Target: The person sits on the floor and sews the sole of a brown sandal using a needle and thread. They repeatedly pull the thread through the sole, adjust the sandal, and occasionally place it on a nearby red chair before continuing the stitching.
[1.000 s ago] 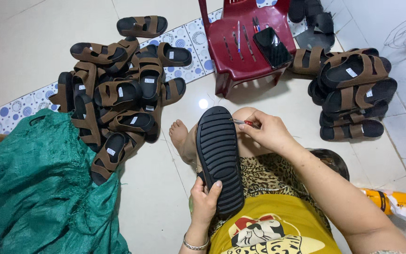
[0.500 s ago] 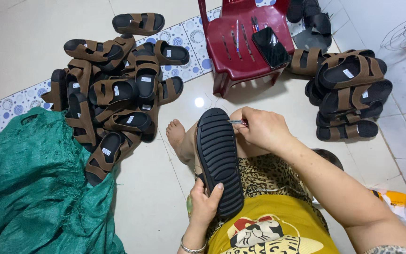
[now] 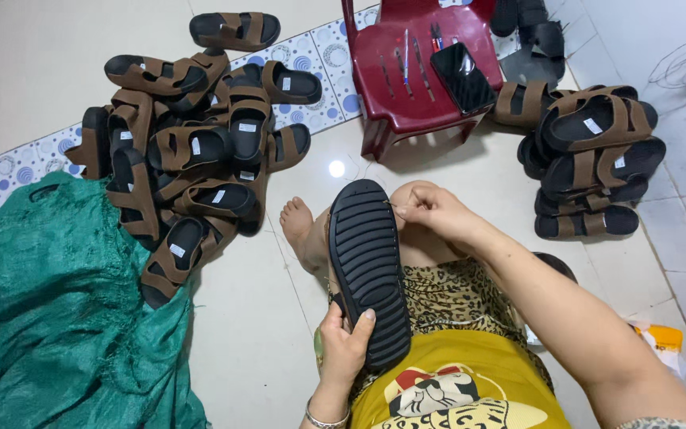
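Note:
A black sandal (image 3: 368, 266) lies sole up across my lap, its ribbed sole facing the camera. My left hand (image 3: 344, 342) grips its near end from the left edge. My right hand (image 3: 430, 210) rests at the sandal's upper right edge with the fingers pinched together; in the earlier frames a thin tool showed there, now I cannot make it out. My bare foot (image 3: 302, 230) sits on the floor just left of the sandal.
A heap of brown-strapped sandals (image 3: 188, 163) lies at the left. A neat stack of sandals (image 3: 593, 159) stands at the right. A dark red plastic chair (image 3: 422, 67) carries a phone (image 3: 462, 75) and thin tools. A green sack (image 3: 57, 310) fills the lower left.
The view has shifted slightly. My right hand's fingers have closed tighter at the sandal's edge. The sandal and my left hand stay in place.

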